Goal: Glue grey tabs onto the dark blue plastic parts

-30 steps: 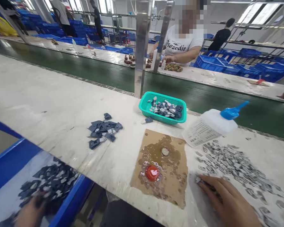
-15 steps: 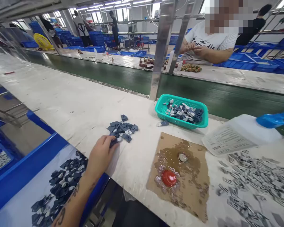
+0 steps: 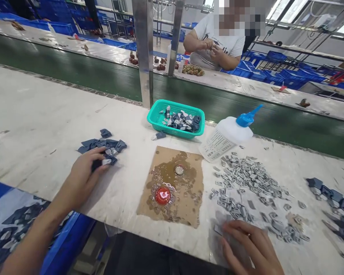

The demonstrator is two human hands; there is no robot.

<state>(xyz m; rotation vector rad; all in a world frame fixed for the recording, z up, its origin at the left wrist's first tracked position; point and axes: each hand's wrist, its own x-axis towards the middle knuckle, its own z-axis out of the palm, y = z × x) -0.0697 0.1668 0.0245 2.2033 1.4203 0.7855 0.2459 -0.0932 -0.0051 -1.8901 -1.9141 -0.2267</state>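
Note:
My left hand (image 3: 80, 177) rests on the near edge of a small pile of dark blue-grey plastic parts (image 3: 103, 147), its fingers curled around one of them. Over at the table's front edge, my right hand (image 3: 252, 248) lies flat, fingertips touching the closest pieces of a wide scatter of small light grey parts (image 3: 248, 183). Between the two hands lies a brown cardboard square (image 3: 173, 185) stained with glue, carrying a red cap (image 3: 163, 195) and a small silver cap (image 3: 179, 170).
A teal basket (image 3: 157, 123) of mixed parts stands behind the cardboard, with a glue bottle (image 3: 231, 134) lying on its side to its right. More dark parts (image 3: 334, 198) sit far right. A blue bin (image 3: 31, 225) is lower left. A person works across the green conveyor (image 3: 74, 72).
The view swung right. My left hand came up from the blue bin to the dark pile and now closes on a piece. My right hand is back in view at the grey parts.

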